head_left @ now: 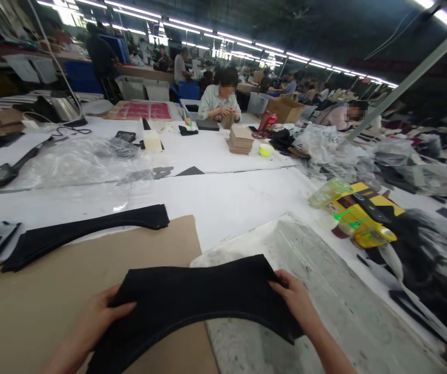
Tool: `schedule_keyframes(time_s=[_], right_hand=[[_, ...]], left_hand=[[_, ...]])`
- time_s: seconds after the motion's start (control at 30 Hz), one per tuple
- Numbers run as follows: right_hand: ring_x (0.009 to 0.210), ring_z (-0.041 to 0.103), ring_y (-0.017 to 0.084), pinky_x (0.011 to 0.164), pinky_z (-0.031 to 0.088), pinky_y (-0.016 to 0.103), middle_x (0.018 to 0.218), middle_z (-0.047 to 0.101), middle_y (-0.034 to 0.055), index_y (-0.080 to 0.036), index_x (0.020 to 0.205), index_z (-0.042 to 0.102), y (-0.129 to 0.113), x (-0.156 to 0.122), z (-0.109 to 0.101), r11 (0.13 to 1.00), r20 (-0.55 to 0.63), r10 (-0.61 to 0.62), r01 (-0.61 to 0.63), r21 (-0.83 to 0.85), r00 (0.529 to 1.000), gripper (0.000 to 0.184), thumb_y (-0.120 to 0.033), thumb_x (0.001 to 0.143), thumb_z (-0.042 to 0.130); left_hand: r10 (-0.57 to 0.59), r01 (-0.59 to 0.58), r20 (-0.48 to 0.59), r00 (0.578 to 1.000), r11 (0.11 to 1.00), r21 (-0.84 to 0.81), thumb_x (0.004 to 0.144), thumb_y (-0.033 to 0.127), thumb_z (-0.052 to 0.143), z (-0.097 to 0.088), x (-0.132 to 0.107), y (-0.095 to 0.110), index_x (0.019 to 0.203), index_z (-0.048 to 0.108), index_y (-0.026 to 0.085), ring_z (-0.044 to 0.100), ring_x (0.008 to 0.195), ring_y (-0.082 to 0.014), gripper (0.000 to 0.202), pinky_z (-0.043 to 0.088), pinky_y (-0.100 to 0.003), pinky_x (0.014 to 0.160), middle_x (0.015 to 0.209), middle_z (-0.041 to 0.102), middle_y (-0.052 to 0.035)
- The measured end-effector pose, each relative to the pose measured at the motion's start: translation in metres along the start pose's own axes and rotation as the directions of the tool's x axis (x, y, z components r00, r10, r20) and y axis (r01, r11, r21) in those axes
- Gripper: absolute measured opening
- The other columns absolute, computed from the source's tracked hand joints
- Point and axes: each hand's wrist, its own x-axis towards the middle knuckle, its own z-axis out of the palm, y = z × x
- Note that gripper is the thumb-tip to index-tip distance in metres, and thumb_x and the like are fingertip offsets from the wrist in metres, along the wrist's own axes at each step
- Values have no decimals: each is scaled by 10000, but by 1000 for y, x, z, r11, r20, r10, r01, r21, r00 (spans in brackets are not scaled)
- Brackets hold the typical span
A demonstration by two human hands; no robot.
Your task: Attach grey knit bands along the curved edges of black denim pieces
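A curved black fabric piece point(192, 298) lies in front of me, half on brown cardboard point(52, 280) and half on a grey worn board point(324, 280). My left hand point(100, 314) grips its left end, thumb on top. My right hand point(295, 298) pinches its right end. A second long black fabric piece point(79, 231) lies flat further back on the left, across the cardboard's far edge.
Yellow box and bottles point(359, 215) at the right, with dark material beyond. Clear plastic sheeting point(83, 161) covers the white table point(227, 197). A seated person point(221, 101) works across the table beside a stack of brown cards point(241, 139). Other workers sit further back.
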Motion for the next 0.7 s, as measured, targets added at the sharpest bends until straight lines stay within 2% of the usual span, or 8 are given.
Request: schedule_keyframes(time_s=[0.03,0.1,0.17,0.27,0.37,0.5,0.6,0.7], right_hand=[[699,594,213,652,435,315,687,650,4,-216,704,611,16,14,-25,1000,-11,6,-6,-11,1000,196,-387,677,520],[694,590,214,650,435,321,687,653,9,-214,702,619,45,44,-68,999,-25,19,-20,-29,1000,202,-394,657,541],[687,587,210,645,437,321,690,657,13,-213,709,632,70,77,-102,999,-25,29,-29,-37,999,200,-386,645,556],[672,584,206,639,442,319,678,656,16,-213,718,651,99,129,-132,998,-14,41,-42,-42,999,186,-359,629,579],[678,588,206,645,444,315,680,659,17,-213,730,663,118,178,-142,998,3,43,-43,-46,999,173,-334,623,602],[714,601,215,666,452,310,684,667,8,-217,717,668,134,229,-139,999,40,24,-22,-46,999,154,-314,600,647],[694,604,209,651,458,305,657,665,-4,-226,698,661,145,251,-130,1000,86,3,-1,-31,996,145,-321,588,667],[665,608,199,625,465,302,645,666,-9,-230,710,653,154,258,-124,1000,134,-8,9,-5,991,165,-353,600,671]], left_hand=[[28,-17,103,994,995,-102,467,304,788,32,-4,14,823,723,245,704,843,-332,366,605,-397,700,786,748,-18],[74,-14,216,974,964,-266,473,318,802,91,-8,34,846,722,225,700,867,-342,393,599,-420,727,803,749,-36],[92,3,247,965,933,-360,472,329,812,139,-6,42,871,717,209,701,859,-336,427,594,-424,743,825,750,-46],[97,-2,211,973,912,-410,461,332,815,191,2,47,879,710,198,706,832,-309,451,592,-401,751,845,750,-43],[119,-38,165,979,904,-425,482,345,804,223,13,49,907,710,184,704,837,-291,464,588,-385,765,881,751,-45],[159,-112,73,985,891,-440,518,324,797,251,23,52,933,711,137,696,832,-283,463,577,-378,760,906,747,-70],[176,-148,22,984,885,-442,523,295,802,264,27,51,925,711,123,687,848,-280,446,564,-367,774,906,746,-78],[125,-107,10,992,884,-455,520,311,816,267,24,50,938,702,123,687,836,-274,472,566,-364,761,902,745,-81]])
